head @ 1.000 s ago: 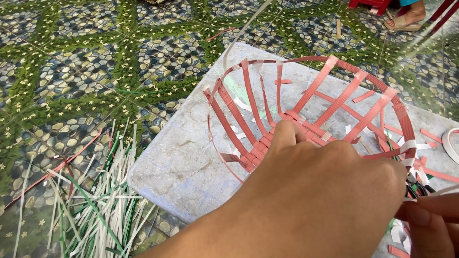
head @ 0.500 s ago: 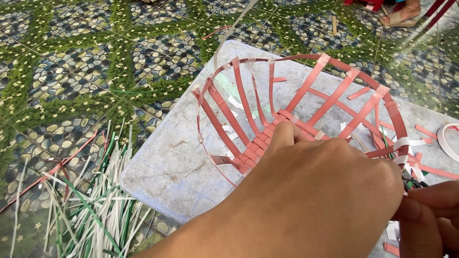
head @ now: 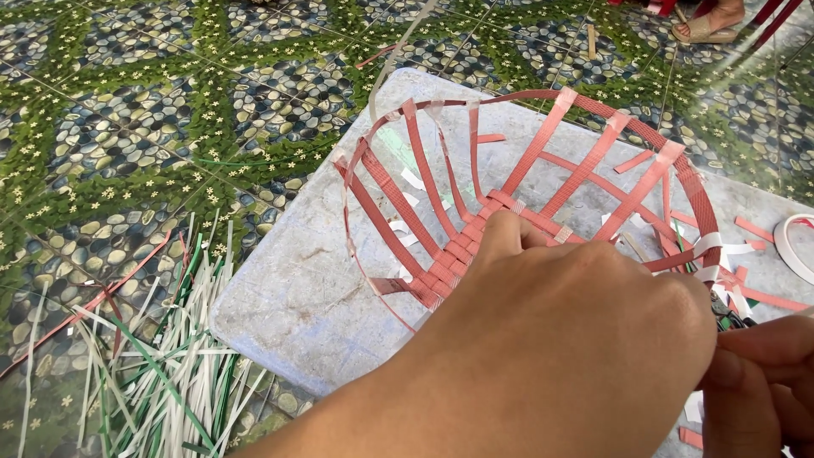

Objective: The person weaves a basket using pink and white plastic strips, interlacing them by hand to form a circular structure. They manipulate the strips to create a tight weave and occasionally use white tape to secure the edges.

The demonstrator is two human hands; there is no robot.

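- Right hand (head: 763, 390): nearest the camera, at the lower right corner and partly cut off by the frame edge; its fingers are pinched closed, but what they pinch is hidden behind the left hand, so the held thing cannot be told.
- Left hand (head: 577, 331): reaches in from the bottom centre, back of the hand up, fingers curled down onto the woven bottom of the basket; whether they grip a strip or only press on it cannot be told.
- Half-woven basket (head: 475, 170): made of flat red plastic strips, lying tilted on its side on the board, its open mouth turned toward the upper left. The woven base lies under the left hand; loose upright strips fan out to a red hoop at the rim.
- Grey board (head: 288, 297): a worn slab with rounded corners lying on the floor, bearing the basket and scattered short red offcuts (head: 755, 229).
- Roll of white tape (head: 793, 246): on the board at the right edge, partly out of frame.
- Bundle of white and green strips (head: 161, 373): loose on the floor just left of the board.
- Patterned floor (head: 127, 102): pebble and green leaf print, farthest back.
- Sandalled foot (head: 708, 24): another person's, at the top right.
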